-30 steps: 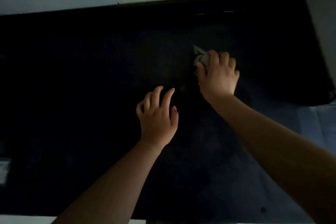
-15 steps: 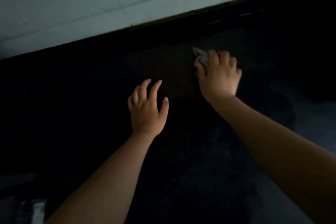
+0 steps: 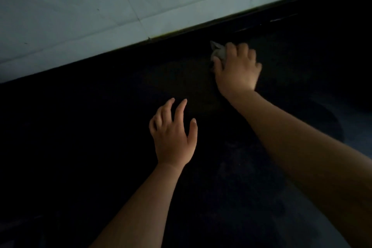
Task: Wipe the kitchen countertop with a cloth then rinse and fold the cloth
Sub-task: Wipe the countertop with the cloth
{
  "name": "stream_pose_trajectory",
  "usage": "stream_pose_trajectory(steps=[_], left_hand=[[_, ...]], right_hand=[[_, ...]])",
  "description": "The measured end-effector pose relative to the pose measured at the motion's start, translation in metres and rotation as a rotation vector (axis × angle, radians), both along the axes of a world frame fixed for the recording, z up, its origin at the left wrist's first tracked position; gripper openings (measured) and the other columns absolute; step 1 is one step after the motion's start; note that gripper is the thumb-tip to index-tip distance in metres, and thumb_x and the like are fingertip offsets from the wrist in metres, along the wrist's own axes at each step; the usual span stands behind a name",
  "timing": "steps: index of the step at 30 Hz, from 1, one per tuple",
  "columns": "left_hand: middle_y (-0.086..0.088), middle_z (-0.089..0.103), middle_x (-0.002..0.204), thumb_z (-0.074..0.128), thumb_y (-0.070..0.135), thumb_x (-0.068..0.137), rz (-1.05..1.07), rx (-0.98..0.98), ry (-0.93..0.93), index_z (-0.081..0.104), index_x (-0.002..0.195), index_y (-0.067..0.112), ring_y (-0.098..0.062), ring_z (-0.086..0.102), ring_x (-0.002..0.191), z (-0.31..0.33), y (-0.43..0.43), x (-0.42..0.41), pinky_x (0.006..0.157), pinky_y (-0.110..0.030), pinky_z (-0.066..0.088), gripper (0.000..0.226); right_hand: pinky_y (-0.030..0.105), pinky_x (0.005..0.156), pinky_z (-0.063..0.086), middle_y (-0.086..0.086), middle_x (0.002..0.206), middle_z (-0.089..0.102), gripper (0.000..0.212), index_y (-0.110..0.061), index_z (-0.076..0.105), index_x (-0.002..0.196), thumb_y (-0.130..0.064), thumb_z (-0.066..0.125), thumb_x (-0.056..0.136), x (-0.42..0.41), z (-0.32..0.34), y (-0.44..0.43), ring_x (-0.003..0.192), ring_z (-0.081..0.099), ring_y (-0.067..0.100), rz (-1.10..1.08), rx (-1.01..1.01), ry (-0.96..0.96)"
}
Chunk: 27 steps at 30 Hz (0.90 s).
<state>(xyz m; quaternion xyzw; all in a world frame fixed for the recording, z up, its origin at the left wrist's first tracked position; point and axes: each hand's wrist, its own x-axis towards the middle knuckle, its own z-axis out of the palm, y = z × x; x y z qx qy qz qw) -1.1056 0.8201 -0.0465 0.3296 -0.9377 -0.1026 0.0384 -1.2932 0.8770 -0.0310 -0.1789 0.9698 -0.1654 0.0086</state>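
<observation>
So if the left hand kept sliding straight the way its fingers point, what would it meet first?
Probably nothing on the countertop: the left hand points up-right over bare dark surface toward the tiled wall. The right hand and cloth seem off to the right, though depth is unclear.

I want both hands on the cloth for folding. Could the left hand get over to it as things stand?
Probably yes. The left hand is open and empty over the dark countertop, with nothing visible between it and the cloth. The right hand covers most of the cloth, leaving only a corner showing.
</observation>
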Motion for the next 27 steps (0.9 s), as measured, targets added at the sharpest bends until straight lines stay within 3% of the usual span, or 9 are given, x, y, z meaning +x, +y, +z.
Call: stream_pose_trajectory(steps=[3,7,10,15,22,27], left_hand=[[-0.002,0.040,0.144,0.038,0.047,0.087,-0.010,-0.002,0.022,0.044,0.135,0.029,-0.024,0.034,0.130,-0.001,-0.001,0.001,0.105,-0.047,0.027,0.051],[-0.003,0.043,0.142,0.042,0.045,0.085,-0.031,0.016,0.058,0.048,0.133,0.026,-0.027,0.037,0.127,-0.001,-0.002,0.001,0.102,-0.047,0.030,0.052],[-0.003,0.042,0.142,0.039,0.044,0.083,-0.057,0.091,0.061,0.048,0.133,0.027,-0.027,0.035,0.129,0.006,-0.004,-0.005,0.105,-0.048,0.029,0.053],[-0.001,0.044,0.140,0.038,0.041,0.090,-0.315,0.127,0.056,0.046,0.134,0.027,-0.023,0.037,0.131,0.017,0.012,-0.055,0.107,-0.044,0.033,0.047],[-0.002,0.037,0.146,0.041,0.039,0.092,-0.357,0.104,0.020,0.041,0.138,0.028,-0.024,0.031,0.135,0.006,0.065,-0.136,0.110,-0.052,0.023,0.047],[-0.002,0.039,0.145,0.034,0.043,0.090,-0.333,0.016,0.036,0.042,0.136,0.030,-0.026,0.033,0.133,-0.003,0.072,-0.140,0.108,-0.055,0.022,0.049]], right_hand=[[0.047,0.086,0.040,0.013,0.129,0.046,0.049,-0.017,0.040,0.133,-0.045,0.040,0.093,0.026,0.000,0.000,0.115,0.044,0.034,0.184,0.006,0.021],[0.044,0.084,0.044,0.007,0.127,0.050,0.051,-0.020,0.042,0.133,-0.050,0.041,0.091,0.069,0.002,0.068,0.111,0.049,0.030,0.366,-0.024,0.005],[0.046,0.083,0.044,0.010,0.124,0.051,0.053,-0.020,0.046,0.130,-0.052,0.038,0.089,0.053,0.000,0.113,0.109,0.049,0.034,0.285,0.005,0.034],[0.048,0.088,0.039,0.015,0.131,0.043,0.052,-0.017,0.038,0.136,-0.047,0.040,0.093,-0.029,0.000,0.111,0.117,0.040,0.037,-0.096,0.018,-0.005],[0.047,0.082,0.042,0.013,0.122,0.052,0.049,-0.016,0.045,0.130,-0.047,0.045,0.091,0.011,-0.003,0.189,0.107,0.048,0.036,-0.089,0.015,0.072],[0.048,0.086,0.039,0.015,0.130,0.046,0.051,-0.017,0.041,0.134,-0.047,0.042,0.092,-0.065,-0.005,0.181,0.115,0.042,0.038,-0.225,0.030,0.079]])
